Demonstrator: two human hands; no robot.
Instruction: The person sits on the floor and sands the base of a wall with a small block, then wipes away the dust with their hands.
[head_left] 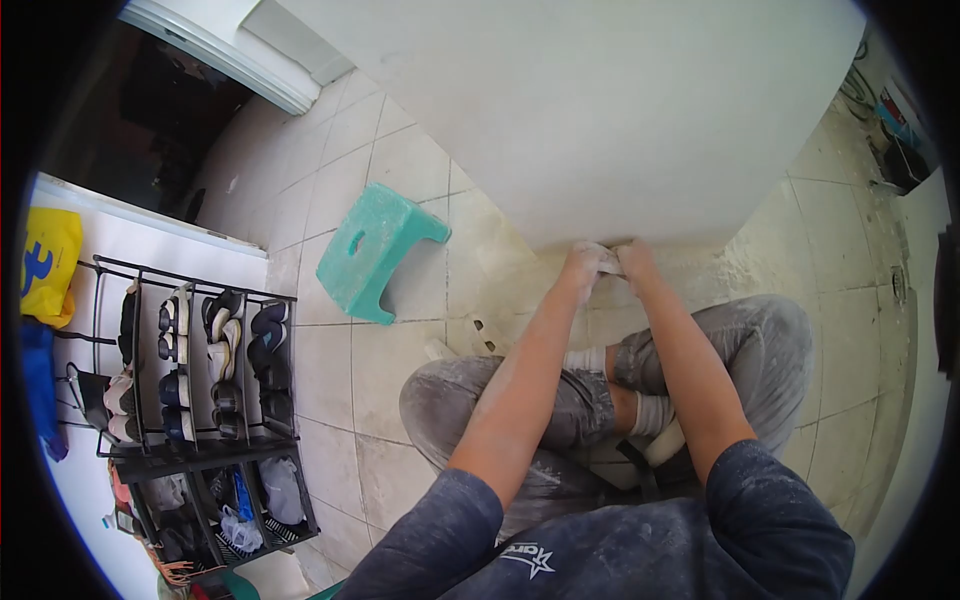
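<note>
My left hand [586,268] and my right hand [636,262] are close together at the foot of a smooth white wall section [620,140]. Both are dusted with white powder, and their fingers are curled in against the wall's bottom edge. A small pale piece [609,266] shows between the two hands, too small and blurred to name. The fingertips are mostly hidden. I sit cross-legged on the tiled floor [390,390], with dust on my grey trousers [765,350].
A green plastic step stool [375,240] stands on the floor to the left. Beyond it is a black shoe rack [140,455] with several shoes and bags. A yellow bag [52,260] hangs at the far left. Cables and boxes [895,125] lie at the upper right.
</note>
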